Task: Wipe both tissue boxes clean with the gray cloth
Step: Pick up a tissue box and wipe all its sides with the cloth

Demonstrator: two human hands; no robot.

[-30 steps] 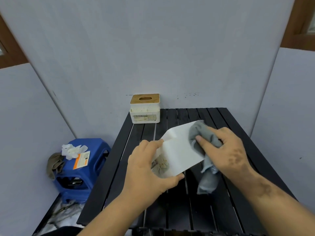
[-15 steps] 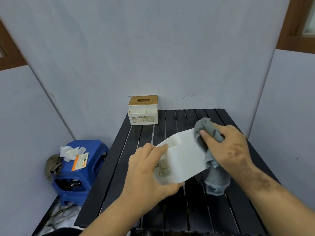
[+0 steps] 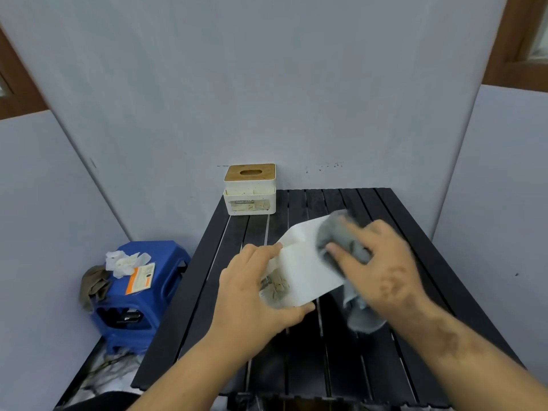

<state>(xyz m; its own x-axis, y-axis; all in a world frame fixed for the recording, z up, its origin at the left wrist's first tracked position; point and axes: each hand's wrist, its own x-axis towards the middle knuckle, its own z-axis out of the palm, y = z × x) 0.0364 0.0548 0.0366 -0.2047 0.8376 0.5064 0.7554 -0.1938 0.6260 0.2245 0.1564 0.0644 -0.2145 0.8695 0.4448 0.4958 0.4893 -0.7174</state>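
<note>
Holding the white tissue box [image 3: 305,268] tilted above the black slatted table [image 3: 415,262], your left hand [image 3: 252,298] grips its near end, thumb under the lower edge and fingers curled over the top edge. Your right hand [image 3: 382,271] presses the bunched gray cloth [image 3: 341,241] onto the box's far end, fingers extended over the cloth, its tail hanging below. Keep your left grip firm so the box doesn't twist, and work the strokes toward the printed patch near your thumb. The second tissue box [image 3: 250,189], with its wooden lid, waits at the table's far left corner, well apart. Nothing blocks your reach; a blue stool [image 3: 148,292] with papers sits beside the table.
</note>
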